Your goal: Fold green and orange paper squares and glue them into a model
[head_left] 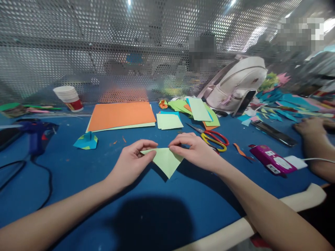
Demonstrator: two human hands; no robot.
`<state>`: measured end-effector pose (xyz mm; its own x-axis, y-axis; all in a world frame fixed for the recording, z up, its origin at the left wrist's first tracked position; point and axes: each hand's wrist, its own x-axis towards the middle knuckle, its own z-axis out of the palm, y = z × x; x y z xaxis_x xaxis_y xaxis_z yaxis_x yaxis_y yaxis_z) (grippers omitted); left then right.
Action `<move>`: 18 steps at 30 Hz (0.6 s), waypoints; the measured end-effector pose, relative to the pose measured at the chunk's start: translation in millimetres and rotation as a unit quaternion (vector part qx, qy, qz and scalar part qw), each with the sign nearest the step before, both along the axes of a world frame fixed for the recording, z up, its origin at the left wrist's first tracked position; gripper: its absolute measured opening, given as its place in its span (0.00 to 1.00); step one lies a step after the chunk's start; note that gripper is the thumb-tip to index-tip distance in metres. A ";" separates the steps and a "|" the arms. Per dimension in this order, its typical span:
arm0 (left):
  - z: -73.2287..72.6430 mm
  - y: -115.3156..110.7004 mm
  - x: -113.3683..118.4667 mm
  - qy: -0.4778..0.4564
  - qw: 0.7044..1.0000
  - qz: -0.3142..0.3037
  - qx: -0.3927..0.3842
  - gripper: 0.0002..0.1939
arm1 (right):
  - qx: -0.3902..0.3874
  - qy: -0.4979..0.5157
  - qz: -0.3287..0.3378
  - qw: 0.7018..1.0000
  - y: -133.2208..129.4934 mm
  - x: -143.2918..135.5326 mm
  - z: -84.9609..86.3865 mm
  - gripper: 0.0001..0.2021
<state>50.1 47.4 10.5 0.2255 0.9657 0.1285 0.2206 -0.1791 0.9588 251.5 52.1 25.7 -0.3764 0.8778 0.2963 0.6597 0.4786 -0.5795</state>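
Observation:
Between my two hands is a light green sheet of paper (169, 161), folded into a triangle with its point toward me and a crease down the middle. My left hand (134, 160) pinches its left corner between thumb and fingers. On the other side, my right hand (196, 150) grips the upper right edge, thumb in front. Beyond my right hand lie scissors (213, 137) with red and yellow handles. A small stack of light green squares (169, 121) rests just past the folded paper. To the left sits a folded blue and green paper piece (87, 141).
Orange sheets (121, 115) lie at the back, near stacked paper cups (69, 98). A glue gun (36, 136) with its cord is at left. On the right are a purple power bank (273, 159), a backpack (237, 83) and another person's hand (310, 127).

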 end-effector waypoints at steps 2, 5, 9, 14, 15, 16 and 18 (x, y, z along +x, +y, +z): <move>1.5 -1.5 0.0 0.015 0.999 0.001 0.028 0.11 | 0.011 0.013 0.005 1.000 -1.0 -0.4 -0.7 0.05; 2.7 -3.7 0.2 0.034 0.998 0.001 0.061 0.09 | 0.045 0.007 0.028 0.999 -2.1 -1.1 -4.2 0.07; 8.9 -3.4 -1.4 0.026 0.998 0.009 0.054 0.12 | 0.139 -0.021 0.033 0.990 -4.2 -1.7 -7.3 0.08; 15.9 1.9 -5.7 0.099 0.982 -0.062 0.145 0.09 | 0.228 -0.063 0.055 0.970 -8.0 -4.9 -6.1 0.09; 15.5 2.7 -6.2 0.122 0.973 -0.084 0.177 0.09 | 0.237 -0.068 0.059 0.967 -8.6 -5.6 -6.1 0.09; 14.5 3.1 -6.4 0.141 0.964 -0.100 0.204 0.09 | 0.245 -0.073 0.062 0.965 -9.1 -6.4 -6.3 0.08; 11.6 3.0 -6.1 0.168 0.949 -0.110 0.243 0.11 | 0.255 -0.078 0.063 0.962 -10.0 -8.4 -7.3 0.08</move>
<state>44.0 50.4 22.0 0.5213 0.7364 0.4312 0.4060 -0.6584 0.6337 243.1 42.0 18.4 -0.5451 0.5772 0.6080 0.6371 0.7566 -0.1471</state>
